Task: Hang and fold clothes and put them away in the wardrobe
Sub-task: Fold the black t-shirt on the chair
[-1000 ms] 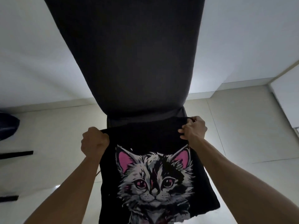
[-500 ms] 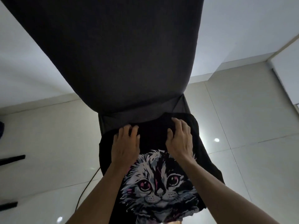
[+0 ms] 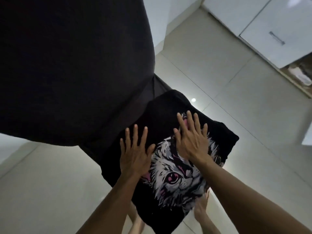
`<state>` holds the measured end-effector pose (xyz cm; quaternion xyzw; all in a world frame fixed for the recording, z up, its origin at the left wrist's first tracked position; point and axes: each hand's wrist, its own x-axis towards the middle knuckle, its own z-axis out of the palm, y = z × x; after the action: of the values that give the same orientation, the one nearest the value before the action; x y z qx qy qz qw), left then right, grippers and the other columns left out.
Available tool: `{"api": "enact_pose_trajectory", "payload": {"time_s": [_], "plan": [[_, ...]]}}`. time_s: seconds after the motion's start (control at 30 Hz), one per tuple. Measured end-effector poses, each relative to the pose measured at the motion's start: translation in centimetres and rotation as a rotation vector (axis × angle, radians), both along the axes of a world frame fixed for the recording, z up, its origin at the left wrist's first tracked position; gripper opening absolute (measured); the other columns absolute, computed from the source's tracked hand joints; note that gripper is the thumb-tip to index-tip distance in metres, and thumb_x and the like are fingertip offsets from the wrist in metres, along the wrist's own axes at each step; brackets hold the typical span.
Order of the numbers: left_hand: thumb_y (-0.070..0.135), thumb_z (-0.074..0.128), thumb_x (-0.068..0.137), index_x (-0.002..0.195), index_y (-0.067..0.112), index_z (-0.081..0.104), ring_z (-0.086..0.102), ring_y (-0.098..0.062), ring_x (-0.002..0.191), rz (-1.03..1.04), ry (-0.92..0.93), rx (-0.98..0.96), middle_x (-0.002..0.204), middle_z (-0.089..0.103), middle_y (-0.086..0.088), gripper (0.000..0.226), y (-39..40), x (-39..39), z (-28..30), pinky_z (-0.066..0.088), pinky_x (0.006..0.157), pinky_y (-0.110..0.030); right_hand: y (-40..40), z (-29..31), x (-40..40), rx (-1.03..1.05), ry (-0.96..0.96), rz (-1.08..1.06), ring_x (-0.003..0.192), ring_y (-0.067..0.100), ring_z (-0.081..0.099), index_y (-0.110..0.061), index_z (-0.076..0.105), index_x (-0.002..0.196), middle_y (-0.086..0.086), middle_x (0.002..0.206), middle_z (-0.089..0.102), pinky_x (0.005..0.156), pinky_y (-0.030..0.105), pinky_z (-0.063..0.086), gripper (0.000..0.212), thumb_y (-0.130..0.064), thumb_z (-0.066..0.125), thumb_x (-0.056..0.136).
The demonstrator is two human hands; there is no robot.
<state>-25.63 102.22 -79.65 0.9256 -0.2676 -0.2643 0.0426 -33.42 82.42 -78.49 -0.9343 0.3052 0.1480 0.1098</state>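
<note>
A black T-shirt [image 3: 170,196] with a white and pink cat print lies folded over the near edge of a dark-covered bed [image 3: 70,68]. My left hand [image 3: 135,149] rests flat on the shirt's left part, fingers spread. My right hand [image 3: 190,135] lies flat on the cat's head, fingers spread, covering one pink ear. Neither hand grips the cloth. The shirt's lower part hangs down over the bed's edge towards my feet.
Pale glossy floor tiles [image 3: 236,92] surround the bed. White wardrobe doors [image 3: 276,31] with a metal handle stand at the upper right, with an open wooden shelf [image 3: 300,75] holding clothes below. My bare feet [image 3: 200,215] show under the shirt.
My hands let go of the shirt's top edge, went flat and slid down onto the cat print. The view swung, bringing the wardrobe in at the upper right.
</note>
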Motion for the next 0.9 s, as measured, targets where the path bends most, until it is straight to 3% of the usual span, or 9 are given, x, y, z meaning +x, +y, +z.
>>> {"api": "enact_pose_trajectory", "payload": {"time_s": [0.1,0.23,0.37,0.5,0.6,0.73,0.8,0.9], "plan": [[0.06,0.012,0.102,0.159,0.022,-0.004,-0.015,-0.029,0.152,-0.099,-0.098,-0.061,0.166,-0.011,-0.008,0.07,0.7,-0.3,1.3,-0.002,0.122,-0.053,2.8,0.8,-3.2,-0.028,-0.048,-0.215,0.153,0.022,-0.019,-0.039,-0.005,0.158,-0.003,0.167,-0.017,0.122,0.056,-0.005,0.062,-0.057,0.018,0.103],[0.052,0.024,0.105,0.16,0.026,0.006,-0.01,-0.024,0.153,-0.452,-0.067,-0.228,0.167,-0.005,-0.004,0.064,2.0,-3.0,1.8,0.006,0.123,-0.055,7.5,1.5,-7.3,0.035,-0.132,-0.447,0.152,0.019,-0.022,-0.043,-0.006,0.157,-0.006,0.166,-0.019,0.122,0.055,-0.004,0.063,-0.054,0.024,0.104],[0.055,0.023,0.105,0.159,0.033,0.002,-0.013,-0.023,0.153,-0.656,-0.019,-0.191,0.167,-0.009,-0.001,0.062,3.2,-5.7,0.7,0.008,0.122,-0.057,11.5,0.2,-11.8,0.112,-0.15,-0.498,0.151,0.017,-0.023,-0.042,-0.005,0.158,-0.008,0.166,-0.021,0.123,0.055,0.004,0.059,-0.053,0.019,0.105],[0.054,0.019,0.104,0.159,0.031,0.005,-0.011,-0.026,0.153,-0.683,-0.069,-0.146,0.167,-0.004,-0.004,0.062,4.6,-6.9,0.2,0.008,0.122,-0.057,14.2,-0.3,-14.9,0.181,-0.154,-0.495,0.154,0.02,-0.016,-0.042,-0.003,0.158,-0.007,0.167,-0.016,0.122,0.053,0.012,0.057,-0.051,0.02,0.106],[0.055,0.014,0.102,0.159,0.03,0.008,-0.005,-0.028,0.154,-0.705,-0.068,-0.126,0.167,0.0,-0.007,0.062,6.0,-8.3,0.5,0.011,0.121,-0.057,16.6,-0.5,-17.9,0.298,-0.153,-0.513,0.155,0.022,-0.009,-0.044,-0.004,0.157,-0.008,0.168,-0.013,0.117,0.059,0.024,0.058,-0.046,0.023,0.106],[0.051,0.021,0.102,0.156,0.021,0.026,0.018,-0.032,0.151,-0.693,-0.107,-0.149,0.162,0.024,-0.014,0.062,8.9,-10.7,1.7,0.024,0.117,-0.059,21.6,0.5,-21.3,0.342,-0.244,-0.595,0.15,0.028,0.021,-0.031,0.018,0.155,0.003,0.166,0.013,0.108,0.053,0.042,0.065,-0.042,0.044,0.097],[0.043,0.035,0.1,0.15,0.013,0.037,0.032,-0.033,0.145,-0.701,-0.163,-0.21,0.155,0.038,-0.016,0.059,10.6,-12.1,2.2,0.031,0.113,-0.06,24.2,0.8,-22.5,0.31,-0.293,-0.606,0.138,0.028,0.039,-0.023,0.033,0.147,0.003,0.157,0.03,0.1,0.047,0.05,0.067,-0.039,0.056,0.087],[0.028,0.061,0.083,0.138,0.008,0.048,0.04,-0.034,0.138,-0.772,-0.27,-0.278,0.146,0.047,-0.015,0.061,13.5,-14.3,2.3,0.034,0.11,-0.06,28.2,-0.2,-24.1,0.31,-0.296,-0.646,0.125,0.024,0.048,-0.02,0.04,0.137,0.0,0.143,0.044,0.089,0.039,0.054,0.066,-0.036,0.072,0.081]]}}
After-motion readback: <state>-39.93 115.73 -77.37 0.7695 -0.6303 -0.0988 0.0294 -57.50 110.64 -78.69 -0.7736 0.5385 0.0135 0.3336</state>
